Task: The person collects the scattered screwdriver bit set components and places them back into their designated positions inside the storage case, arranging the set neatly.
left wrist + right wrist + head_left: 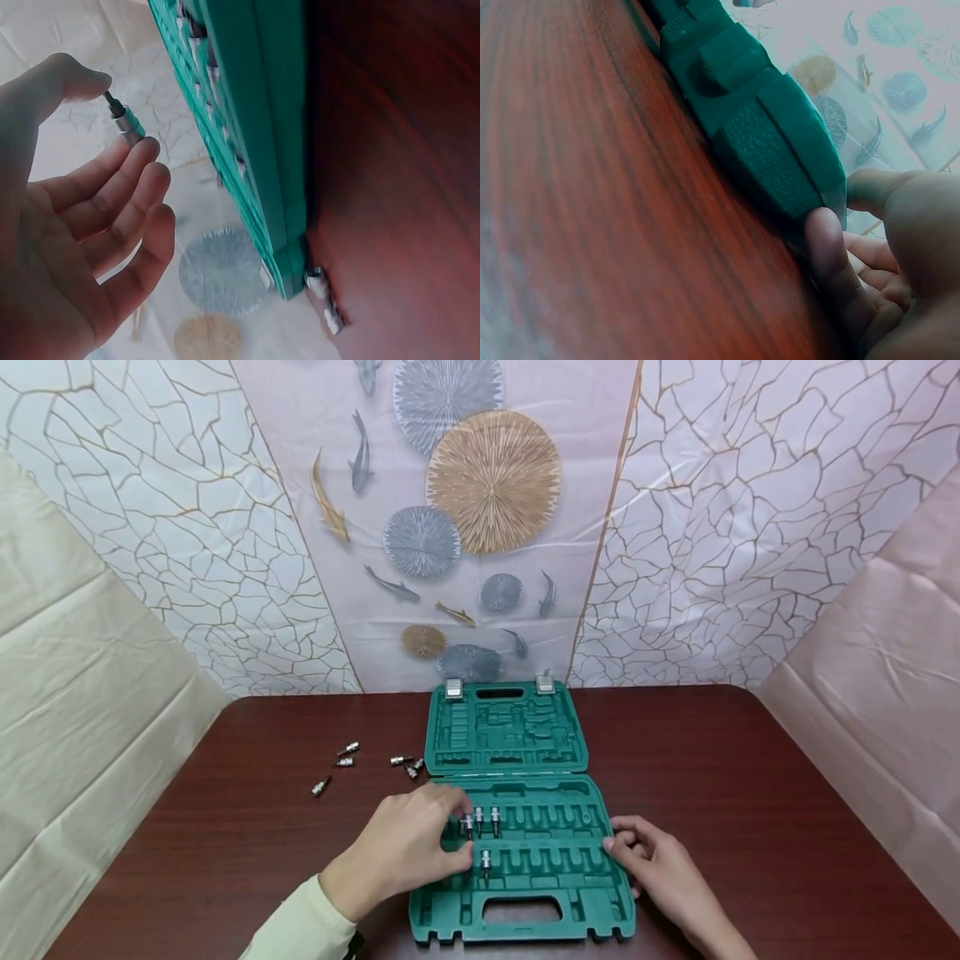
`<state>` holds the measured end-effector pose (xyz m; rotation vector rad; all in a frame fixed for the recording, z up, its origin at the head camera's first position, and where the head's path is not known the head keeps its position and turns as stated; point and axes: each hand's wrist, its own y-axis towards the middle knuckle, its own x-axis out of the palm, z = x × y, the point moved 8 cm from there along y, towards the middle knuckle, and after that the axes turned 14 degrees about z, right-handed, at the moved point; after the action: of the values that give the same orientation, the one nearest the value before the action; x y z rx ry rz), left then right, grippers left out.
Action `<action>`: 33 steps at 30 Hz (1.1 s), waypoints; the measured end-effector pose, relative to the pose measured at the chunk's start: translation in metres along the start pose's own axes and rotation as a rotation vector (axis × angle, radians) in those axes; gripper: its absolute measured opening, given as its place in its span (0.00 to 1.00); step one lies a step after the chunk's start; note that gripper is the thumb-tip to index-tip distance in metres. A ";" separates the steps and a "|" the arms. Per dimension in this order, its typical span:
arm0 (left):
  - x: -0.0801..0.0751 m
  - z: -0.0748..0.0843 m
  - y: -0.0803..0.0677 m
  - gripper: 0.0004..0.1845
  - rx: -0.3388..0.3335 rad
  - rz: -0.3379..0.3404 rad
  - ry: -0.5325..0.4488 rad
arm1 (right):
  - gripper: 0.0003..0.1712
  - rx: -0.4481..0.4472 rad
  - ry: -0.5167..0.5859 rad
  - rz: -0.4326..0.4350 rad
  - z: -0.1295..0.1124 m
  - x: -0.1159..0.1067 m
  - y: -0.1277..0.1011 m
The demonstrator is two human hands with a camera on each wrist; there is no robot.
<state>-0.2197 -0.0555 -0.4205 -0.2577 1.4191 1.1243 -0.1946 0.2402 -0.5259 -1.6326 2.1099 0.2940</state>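
My left hand [405, 843] hovers over the left part of an open green tool case [525, 906]. Its thumb and fingertips pinch a bit socket [129, 124], a silver socket with a dark bit, by its two ends. Several more bit sockets, one of them a bit socket [495, 821] in the upper row, stand in the case's slots near that hand. At the case's right side, my right hand [663, 868] grips the edge between thumb and finger. The right wrist view shows those fingertips on the corner of the green case [780, 150].
Several loose bit sockets, among them a bit socket [321, 787], lie on the dark red wooden table [720, 752] left of the case. Its lid [506, 727] lies folded back with two silver latches at the far edge. Patterned cloth [675, 527] hangs behind the table.
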 end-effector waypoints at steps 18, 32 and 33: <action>0.029 0.029 0.000 0.12 0.107 -0.073 0.005 | 0.32 -0.022 -0.005 0.015 -0.001 -0.001 0.000; 0.041 0.038 0.000 0.13 0.138 -0.108 0.020 | 0.31 -0.019 0.002 0.018 -0.001 -0.001 -0.002; 0.042 0.039 0.000 0.13 0.138 -0.114 0.019 | 0.31 -0.017 0.003 0.016 -0.001 -0.001 -0.002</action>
<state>-0.2047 -0.0076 -0.4478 -0.2486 1.4729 0.9288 -0.1929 0.2403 -0.5248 -1.6273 2.1296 0.3151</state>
